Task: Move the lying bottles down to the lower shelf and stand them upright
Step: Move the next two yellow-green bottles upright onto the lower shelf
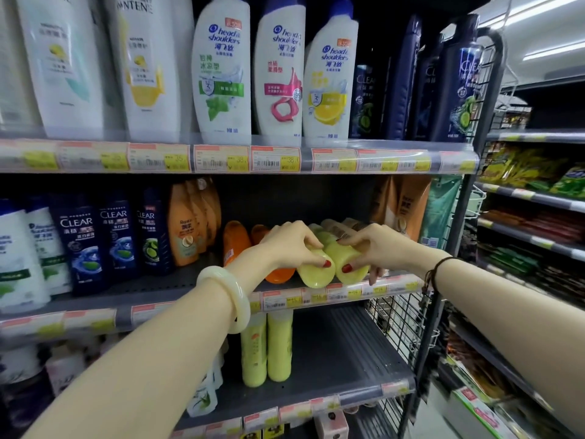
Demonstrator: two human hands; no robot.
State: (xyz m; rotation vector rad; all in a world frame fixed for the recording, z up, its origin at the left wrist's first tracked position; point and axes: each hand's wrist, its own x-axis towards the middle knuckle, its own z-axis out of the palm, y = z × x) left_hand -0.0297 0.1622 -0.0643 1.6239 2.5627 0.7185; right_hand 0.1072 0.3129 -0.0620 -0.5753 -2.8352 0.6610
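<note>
Two yellow-green bottles lie side by side on the middle shelf (158, 291), bases toward me. My left hand (291, 245) grips the left lying bottle (316, 275) from above. My right hand (370, 247) grips the right lying bottle (349, 269). More lying bottles show behind them: orange ones (235, 240) to the left and pale ones (335, 228) further back. On the lower shelf (342, 353), two yellow-green bottles (267, 350) stand upright, partly hidden by my left forearm.
Dark Clear bottles (95, 242) and upright orange bottles (186, 223) stand left on the middle shelf. Tall shampoo bottles (278, 74) fill the top shelf. A wire mesh panel (399, 327) closes the unit's right side. The lower shelf is bare right of the upright pair.
</note>
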